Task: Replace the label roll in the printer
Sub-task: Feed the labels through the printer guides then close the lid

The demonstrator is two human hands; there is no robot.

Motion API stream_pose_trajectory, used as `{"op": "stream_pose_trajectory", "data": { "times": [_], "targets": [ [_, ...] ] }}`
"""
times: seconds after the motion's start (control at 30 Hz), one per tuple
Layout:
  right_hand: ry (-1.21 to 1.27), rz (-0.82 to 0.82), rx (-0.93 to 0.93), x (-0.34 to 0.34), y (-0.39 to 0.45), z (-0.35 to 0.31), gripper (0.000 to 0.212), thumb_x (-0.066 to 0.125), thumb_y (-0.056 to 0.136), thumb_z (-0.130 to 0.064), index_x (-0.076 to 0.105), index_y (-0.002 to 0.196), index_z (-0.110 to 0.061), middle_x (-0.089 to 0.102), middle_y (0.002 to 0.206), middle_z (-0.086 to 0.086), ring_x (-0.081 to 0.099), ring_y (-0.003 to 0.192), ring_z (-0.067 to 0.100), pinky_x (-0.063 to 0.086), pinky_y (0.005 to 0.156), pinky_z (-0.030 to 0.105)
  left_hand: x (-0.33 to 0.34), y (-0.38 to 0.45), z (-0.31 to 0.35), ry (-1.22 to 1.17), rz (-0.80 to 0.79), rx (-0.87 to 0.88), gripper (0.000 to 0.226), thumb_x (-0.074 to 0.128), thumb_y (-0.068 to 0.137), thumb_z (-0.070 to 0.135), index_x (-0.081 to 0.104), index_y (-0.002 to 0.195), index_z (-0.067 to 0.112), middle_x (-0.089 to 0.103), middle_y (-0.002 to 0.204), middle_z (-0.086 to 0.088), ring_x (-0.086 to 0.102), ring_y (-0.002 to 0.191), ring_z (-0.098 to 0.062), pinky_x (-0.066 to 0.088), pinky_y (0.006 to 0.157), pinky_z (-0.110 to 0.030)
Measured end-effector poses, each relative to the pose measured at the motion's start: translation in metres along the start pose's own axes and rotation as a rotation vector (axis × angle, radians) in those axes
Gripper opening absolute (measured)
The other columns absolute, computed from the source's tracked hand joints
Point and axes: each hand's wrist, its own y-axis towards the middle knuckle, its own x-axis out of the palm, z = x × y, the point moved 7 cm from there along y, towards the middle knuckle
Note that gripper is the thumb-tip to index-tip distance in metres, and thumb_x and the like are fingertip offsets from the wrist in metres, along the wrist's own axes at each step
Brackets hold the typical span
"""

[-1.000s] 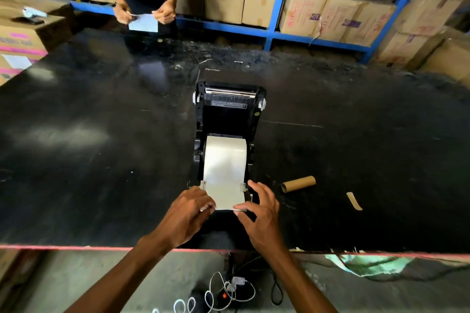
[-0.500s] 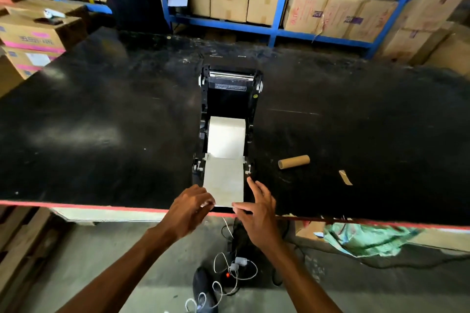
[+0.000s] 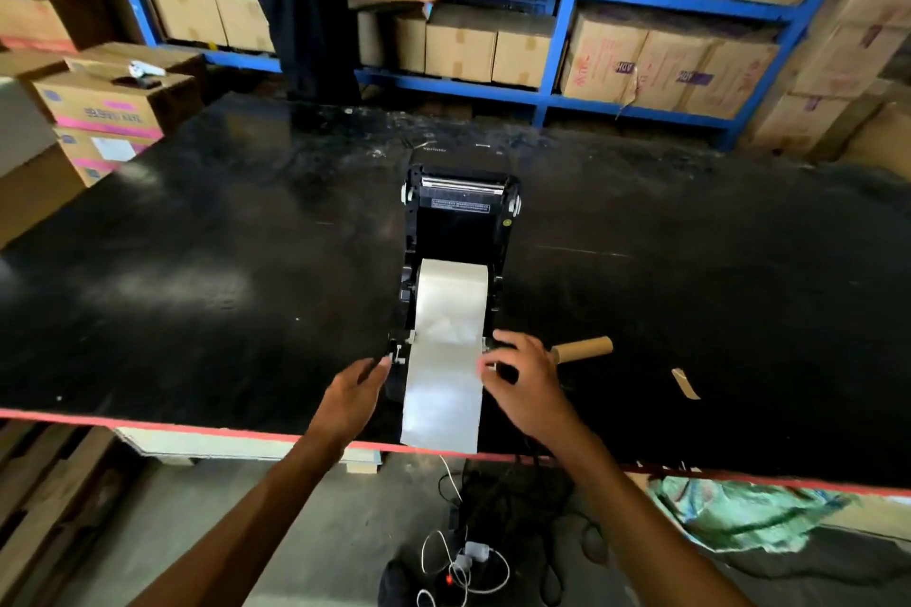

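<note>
Both open, nothing gripped: left hand (image 3: 351,397) just left of the label strip (image 3: 443,389), right hand (image 3: 523,382) at its right edge. Label roll (image 3: 451,296) seated in the open printer (image 3: 461,222), beyond the fingertips. Empty cardboard core (image 3: 584,349) just right of the right hand.

On the table (image 3: 197,311) the printer (image 3: 461,232) sits centrally, its label roll (image 3: 451,301) inside, the empty core (image 3: 584,349) to its right.

Hands (image 3: 443,389) flank label strip (image 3: 446,380); prob. not gripping.
</note>
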Motion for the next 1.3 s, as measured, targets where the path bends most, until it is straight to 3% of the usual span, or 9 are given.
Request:
{"op": "stream_pose_trajectory", "data": {
  "times": [0.2,0.33,0.53,0.67,0.77,0.87,0.97,1.13,1.3],
  "targets": [
    [-0.135,0.091,-0.140,-0.054,0.114,-0.060,0.030,0.063,0.086,-0.025,0.066,0.115,-0.018,0.055,0.134,0.009,0.044,0.129,0.027,0.025,0.105,0.035,0.003,0.015,0.004,-0.117,-0.140,-0.167,0.036,0.045,0.097,0.039,0.062,0.076,0.015,0.063,0.084,-0.008,0.057,0.085,-0.023,0.044,0.079,-0.035],
    [-0.294,0.121,-0.185,-0.076,0.179,-0.092,0.051,0.056,0.090,-0.031,0.046,0.139,-0.017,0.032,0.154,0.011,0.026,0.142,0.028,0.020,0.113,0.043,0.002,0.024,0.004,-0.111,-0.163,-0.178,0.039,0.047,0.097,0.037,0.066,0.075,0.012,0.064,0.077,-0.009,0.059,0.076,-0.023,0.045,0.077,-0.034],
    [-0.524,-0.063,-0.106,-0.056,0.231,-0.084,0.065,0.030,0.096,-0.052,0.020,0.149,-0.016,0.011,0.161,0.010,0.007,0.149,0.024,0.004,0.119,0.047,-0.003,0.030,0.001,-0.087,-0.181,-0.187,0.043,0.043,0.097,0.041,0.069,0.092,0.007,0.070,0.091,-0.010,0.064,0.086,-0.023,0.048,0.085,-0.035],
    [-0.442,0.186,-0.207,-0.055,0.208,-0.080,0.058,0.026,0.096,-0.050,0.047,0.137,-0.015,0.039,0.152,0.010,0.032,0.141,0.025,0.011,0.116,0.048,-0.003,0.031,0.001,-0.092,-0.150,-0.189,0.043,0.040,0.098,0.043,0.070,0.093,0.012,0.072,0.094,-0.010,0.066,0.091,-0.023,0.049,0.091,-0.038],
    [-0.350,0.468,-0.375,-0.063,0.162,-0.084,0.042,0.039,0.093,-0.039,0.070,0.107,-0.015,0.067,0.122,0.009,0.057,0.111,0.028,0.027,0.104,0.044,0.000,0.029,-0.002,-0.077,-0.113,-0.156,0.050,0.037,0.096,0.049,0.072,0.086,0.014,0.074,0.089,-0.006,0.068,0.089,-0.022,0.050,0.090,-0.038],
    [-0.274,0.598,-0.521,-0.063,0.112,-0.077,0.015,0.060,0.088,-0.023,0.073,0.088,-0.017,0.071,0.105,0.005,0.054,0.098,0.019,0.031,0.097,0.040,-0.002,0.028,-0.006,-0.117,-0.070,-0.161,0.061,0.031,0.094,0.056,0.073,0.091,0.011,0.075,0.091,-0.011,0.069,0.090,-0.024,0.053,0.089,-0.039],
    [-0.227,0.564,-0.538,-0.050,0.074,-0.062,0.009,0.064,0.084,-0.024,0.069,0.089,-0.019,0.065,0.109,0.004,0.053,0.105,0.021,0.033,0.097,0.044,-0.004,0.028,-0.005,-0.240,-0.044,-0.217,0.056,0.026,0.096,0.056,0.062,0.098,0.013,0.071,0.102,-0.022,0.068,0.093,-0.030,0.051,0.093,-0.041],
    [-0.327,0.433,-0.423,-0.019,0.040,-0.028,0.052,0.062,0.079,-0.042,0.049,0.127,-0.024,0.041,0.143,0.010,0.035,0.131,0.027,0.024,0.105,0.043,-0.004,0.017,0.005,-0.330,-0.006,-0.276,0.054,0.021,0.092,0.065,0.053,0.080,0.023,0.068,0.101,-0.028,0.064,0.102,-0.039,0.047,0.095,-0.043],
    [-0.416,0.277,-0.303,0.012,0.021,-0.004,0.071,0.060,0.074,-0.049,0.038,0.138,-0.026,0.030,0.152,0.011,0.026,0.137,0.027,0.017,0.109,0.046,-0.003,0.016,0.010,-0.264,-0.061,-0.274,0.091,0.034,0.064,0.090,0.048,0.127,0.026,0.072,0.102,-0.015,0.070,0.090,-0.028,0.053,0.087,-0.039]
  ]
}}
